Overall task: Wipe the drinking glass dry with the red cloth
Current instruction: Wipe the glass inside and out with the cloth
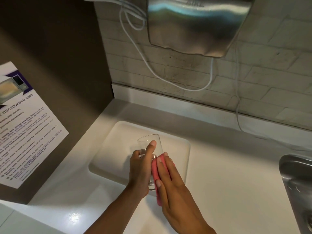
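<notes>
The drinking glass point(149, 146) stands over the tray point(108, 149), left of the sink point(297, 179).

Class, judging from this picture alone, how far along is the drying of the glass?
Done: the left hand has the drinking glass in its grip, above the white counter. In hand: the right hand presses the red cloth against the glass's side. Left: the rim end is uncovered; whether it is dry cannot be told.

Both forearms are bare, with no sleeves in view. The left hand point(141, 168) and right hand point(172, 183) wear no gloves, and their fingernails are short and plain.
</notes>
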The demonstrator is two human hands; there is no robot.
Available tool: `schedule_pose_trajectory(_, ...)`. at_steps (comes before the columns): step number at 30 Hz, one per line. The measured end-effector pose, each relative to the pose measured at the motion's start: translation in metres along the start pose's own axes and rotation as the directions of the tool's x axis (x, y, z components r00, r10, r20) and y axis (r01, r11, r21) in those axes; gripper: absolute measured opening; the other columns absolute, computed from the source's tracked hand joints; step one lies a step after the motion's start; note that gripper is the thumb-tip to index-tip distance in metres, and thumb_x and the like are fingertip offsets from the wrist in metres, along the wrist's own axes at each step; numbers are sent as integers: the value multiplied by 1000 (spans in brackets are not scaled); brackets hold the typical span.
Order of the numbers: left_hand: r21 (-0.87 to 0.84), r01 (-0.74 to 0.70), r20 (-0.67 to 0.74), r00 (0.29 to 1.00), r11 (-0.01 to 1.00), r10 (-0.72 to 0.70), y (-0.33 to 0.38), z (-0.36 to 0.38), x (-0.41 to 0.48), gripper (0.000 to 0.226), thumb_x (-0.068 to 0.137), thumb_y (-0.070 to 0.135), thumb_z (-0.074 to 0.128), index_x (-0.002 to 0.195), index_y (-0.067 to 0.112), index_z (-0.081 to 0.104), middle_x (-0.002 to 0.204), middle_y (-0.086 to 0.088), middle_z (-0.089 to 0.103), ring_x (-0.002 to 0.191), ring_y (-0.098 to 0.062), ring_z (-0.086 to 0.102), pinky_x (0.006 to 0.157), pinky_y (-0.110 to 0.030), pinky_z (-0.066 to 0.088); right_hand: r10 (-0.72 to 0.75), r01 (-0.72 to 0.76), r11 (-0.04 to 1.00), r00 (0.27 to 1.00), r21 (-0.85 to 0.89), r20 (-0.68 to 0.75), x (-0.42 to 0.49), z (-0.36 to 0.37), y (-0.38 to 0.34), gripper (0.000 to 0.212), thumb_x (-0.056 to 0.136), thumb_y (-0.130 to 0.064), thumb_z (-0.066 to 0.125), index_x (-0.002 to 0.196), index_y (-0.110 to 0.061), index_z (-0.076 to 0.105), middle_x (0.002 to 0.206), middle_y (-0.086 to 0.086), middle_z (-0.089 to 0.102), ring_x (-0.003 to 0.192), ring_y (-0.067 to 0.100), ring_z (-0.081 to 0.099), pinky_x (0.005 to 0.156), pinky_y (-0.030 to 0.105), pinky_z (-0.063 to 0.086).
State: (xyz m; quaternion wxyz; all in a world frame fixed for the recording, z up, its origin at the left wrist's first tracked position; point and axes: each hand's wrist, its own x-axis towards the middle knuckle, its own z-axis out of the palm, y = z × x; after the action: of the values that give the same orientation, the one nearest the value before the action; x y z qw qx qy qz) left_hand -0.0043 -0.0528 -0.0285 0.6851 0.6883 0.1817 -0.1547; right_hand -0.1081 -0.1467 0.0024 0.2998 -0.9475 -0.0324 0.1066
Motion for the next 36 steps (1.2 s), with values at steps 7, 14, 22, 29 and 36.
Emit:
schedule_pose_trajectory(7, -74, 133, 219, 969, 988, -114, -5, -4, -10, 59, 100, 66, 44, 115, 17, 73, 96, -5, 86, 91, -29, 81, 73, -40, 66, 238, -159, 810, 969, 565, -69, 1, -8, 0, 53, 107, -23, 37, 154, -26, 12, 162, -11, 18, 126, -27, 26, 97, -8, 23)
schedule_pose_trajectory(14, -184, 297, 517, 840, 937, -165, -6, 6, -28, 74, 94, 69, 47, 126, 9, 77, 123, -23, 78, 115, -38, 75, 87, -47, 66, 230, -89, 922, 910, 377, -345, 21, -37, 7, 51, 104, -52, 21, 155, -48, 18, 164, -23, 18, 146, -6, 20, 108, 0, 12)
schedule_pose_trajectory(22, -272, 289, 503, 856, 918, -121, -16, 2, -11, 73, 86, 73, 45, 110, 17, 85, 118, -20, 80, 108, -34, 78, 89, -46, 63, 124, -23, 910, 968, 414, -220, -1, -17, 12, 58, 101, -49, 22, 158, -39, 12, 162, -30, -1, 139, -27, 0, 106, -5, 4)
schedule_pose_trajectory(29, -321, 266, 537, 842, 909, -57, -10, 8, -7, 71, 91, 72, 43, 116, 19, 83, 120, -17, 80, 111, -30, 78, 89, -42, 62, 72, 46, 932, 949, 360, -308, 3, -21, 8, 43, 105, -55, 20, 147, -65, 17, 159, -42, 0, 146, -16, 2, 113, 7, 7)
schedule_pose_trajectory(36, -304, 350, 594, 797, 886, -110, -22, 12, -14, 75, 88, 74, 48, 119, 15, 82, 126, -20, 78, 117, -35, 75, 92, -48, 61, 226, -45, 830, 938, 556, -262, 16, -40, 13, 49, 103, -53, 24, 151, -56, 17, 158, -38, 10, 135, -24, 23, 91, -10, 26)
